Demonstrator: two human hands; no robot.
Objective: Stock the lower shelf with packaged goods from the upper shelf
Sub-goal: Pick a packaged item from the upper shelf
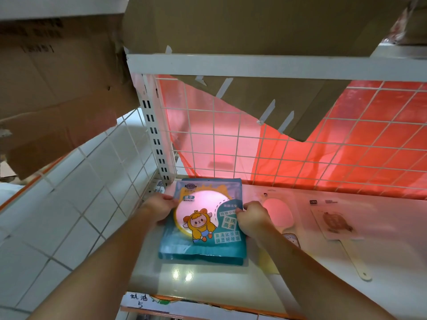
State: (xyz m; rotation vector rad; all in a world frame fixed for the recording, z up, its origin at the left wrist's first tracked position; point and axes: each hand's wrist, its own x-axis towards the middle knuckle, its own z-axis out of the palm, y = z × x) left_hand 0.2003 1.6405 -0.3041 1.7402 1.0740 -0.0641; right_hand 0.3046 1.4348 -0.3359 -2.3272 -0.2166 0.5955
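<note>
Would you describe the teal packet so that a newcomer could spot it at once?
Find the glossy white shelf backed by a white wire grid. At its left end lies a flat teal packet, held between the left hand and right hand. Unlike the clear packs to its right, it shows a yellow-hooded cartoon figure.

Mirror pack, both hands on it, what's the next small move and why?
Probably release it and pull both hands away. The mirror pack already lies flat on the lower shelf, near the back grid, while the left hand and right hand only pinch its side edges.
</note>
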